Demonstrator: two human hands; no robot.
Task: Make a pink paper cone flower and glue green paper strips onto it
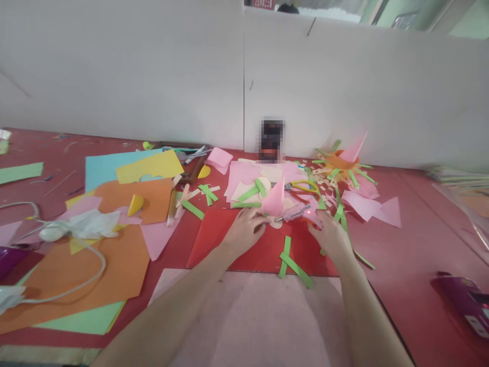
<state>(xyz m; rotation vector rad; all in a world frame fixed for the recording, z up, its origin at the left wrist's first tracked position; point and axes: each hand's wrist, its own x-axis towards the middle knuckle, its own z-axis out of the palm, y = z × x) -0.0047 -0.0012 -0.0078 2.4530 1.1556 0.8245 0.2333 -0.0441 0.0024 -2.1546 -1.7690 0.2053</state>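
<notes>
My left hand (248, 228) rests low over a red folder (225, 234), its fingers bent and drawn together beside a pink paper cone (274, 199). Whatever is at its fingertips is too small to make out. At the folder's right side my right hand (331, 232) curves inward, with thumb and forefinger apart near a piece of pink paper (314, 216). Between the hands lies a metal compass-like tool (294, 213). Behind it are yellow-handled pliers (303, 184). Crossed green paper strips (289, 260) lie at the folder's near edge.
An orange paper piece with green strips and a pink cone (346, 159) stands at the back right. Coloured sheets (133, 201) and a white cable (101, 267) cover the left. A purple device (460, 306) sits right. A white partition (153, 76) closes off the back.
</notes>
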